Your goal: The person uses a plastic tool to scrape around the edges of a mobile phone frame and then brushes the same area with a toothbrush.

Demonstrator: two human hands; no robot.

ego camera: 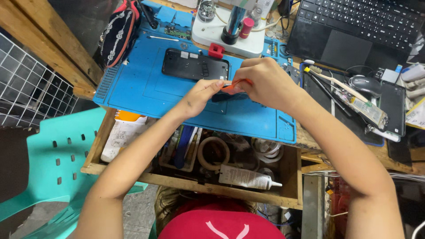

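Note:
My left hand (pixel 200 95) and my right hand (pixel 264 82) meet over a blue work mat (pixel 133 86). Between their fingertips is a small orange-handled tool (pixel 237 84) with a thin metal tip. The right hand grips the orange handle; the left hand pinches at the tip end. A dark flat part (pixel 230 97) lies on the mat just under the hands, mostly hidden. An opened black phone body (pixel 195 64) lies face down on the mat behind the hands.
An open wooden drawer (pixel 290 177) below the mat holds tape rolls (pixel 213 151), a glue tube (pixel 248 178) and clutter. A laptop (pixel 354 26) sits at the back right, a black mat with tools (pixel 354 104) beside it, a teal chair (pixel 57 155) at left.

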